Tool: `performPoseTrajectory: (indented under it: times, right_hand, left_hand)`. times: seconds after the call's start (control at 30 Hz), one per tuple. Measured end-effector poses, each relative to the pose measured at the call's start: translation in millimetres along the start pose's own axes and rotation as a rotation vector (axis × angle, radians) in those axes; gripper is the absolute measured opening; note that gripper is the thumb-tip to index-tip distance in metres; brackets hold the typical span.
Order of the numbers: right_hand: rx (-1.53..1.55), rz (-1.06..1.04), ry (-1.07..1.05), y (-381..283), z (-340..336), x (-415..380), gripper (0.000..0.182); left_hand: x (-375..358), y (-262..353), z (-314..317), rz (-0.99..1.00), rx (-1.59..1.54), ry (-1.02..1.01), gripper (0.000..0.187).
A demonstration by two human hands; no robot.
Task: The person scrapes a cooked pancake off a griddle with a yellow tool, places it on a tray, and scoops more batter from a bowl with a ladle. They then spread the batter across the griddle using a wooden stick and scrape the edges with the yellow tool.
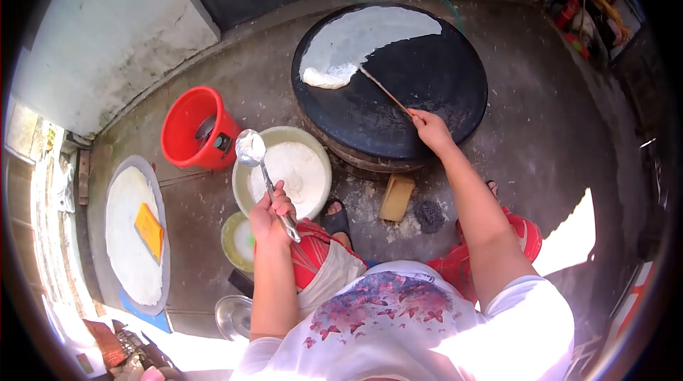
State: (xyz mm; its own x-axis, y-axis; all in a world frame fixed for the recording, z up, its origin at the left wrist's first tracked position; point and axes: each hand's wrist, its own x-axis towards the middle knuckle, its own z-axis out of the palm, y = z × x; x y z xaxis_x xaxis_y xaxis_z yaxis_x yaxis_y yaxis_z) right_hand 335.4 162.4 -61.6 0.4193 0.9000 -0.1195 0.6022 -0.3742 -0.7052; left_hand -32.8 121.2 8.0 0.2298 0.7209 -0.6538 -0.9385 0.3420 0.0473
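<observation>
My left hand [270, 214] is closed round the handle of a metal ladle [268, 180]. White batter coats the ladle's bowl, which is raised over the rim of a wide pale basin [322, 157] with white batter or flour [288, 175] in it. In my right hand [432, 130] is a thin wooden spreader stick [386, 90], its far end against the batter on a large round black griddle [441, 71]. A thin white sheet of batter [370, 32] covers the griddle's far left part, with a thicker lump [329, 79] at its near edge.
A red bucket [226, 128] stands left of the basin, and a smaller green bowl [229, 242] in front of it. Far left, a yellow scraper [149, 231] lies on a white flatbread round [128, 239]. A yellowish block [396, 197] and dark scouring pad [429, 216] sit below the griddle.
</observation>
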Motion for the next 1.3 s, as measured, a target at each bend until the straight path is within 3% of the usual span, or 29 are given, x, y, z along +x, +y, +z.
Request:
performPoseTrajectory:
  times: [0.07,0.2,0.3,0.37,0.4,0.5,0.53,0.57,0.67,0.77,0.97,1.07,1.17,1.3]
  right_hand:
    - [0.092,-0.118,-0.144,-8,14,-20,0.027]
    - [0.053,0.013,-0.218,-31,2,-82,0.028]
    - [0.038,-0.01,-0.274,-11,4,-121,0.036]
    - [0.101,-0.139,-0.251,9,16,-132,0.039]
    - [-0.203,-0.281,-0.11,-16,8,-142,0.04]
    - [-0.336,-0.272,0.064,-37,45,-135,0.039]
    - [-0.351,-0.381,0.135,-45,64,-125,0.043]
    - [-0.334,-0.431,0.168,-66,77,-117,0.042]
    - [-0.6,-0.486,0.05,-113,130,-84,0.066]
    - [-0.636,-0.321,-0.152,-150,162,-62,0.071]
    - [-0.34,-0.178,-0.136,-133,134,-119,0.075]
    - [-0.352,-0.221,-0.137,-134,142,-129,0.075]
    - [-0.454,-0.257,-0.123,-143,181,-84,0.075]
    - [-0.36,-0.138,-0.066,-127,158,-93,0.074]
  left_hand:
    - [0,2,-1,-0.01,0.007,-0.019,0.034]
    - [1,7,-4,-0.04,-0.02,-0.027,0.034]
    - [-2,9,-5,-0.042,-0.02,-0.05,0.033]
    - [-5,9,-4,-0.027,0.008,-0.042,0.033]
    - [-4,11,-4,-0.026,0.006,-0.041,0.033]
    - [-6,14,-8,-0.037,0.015,-0.073,0.033]
    - [-7,14,-8,-0.027,0.03,-0.072,0.033]
    - [-8,15,-7,-0.015,0.047,-0.069,0.033]
    - [-9,17,-9,0.003,0.064,-0.069,0.033]
    - [-13,17,-8,0.007,0.045,-0.063,0.036]
    - [-16,23,-9,-0.006,0.04,-0.074,0.036]
    - [-15,23,-12,0.011,0.052,-0.092,0.034]
    - [-14,24,-14,0.011,0.052,-0.119,0.033]
    - [-16,25,-13,-0.009,0.059,-0.136,0.034]
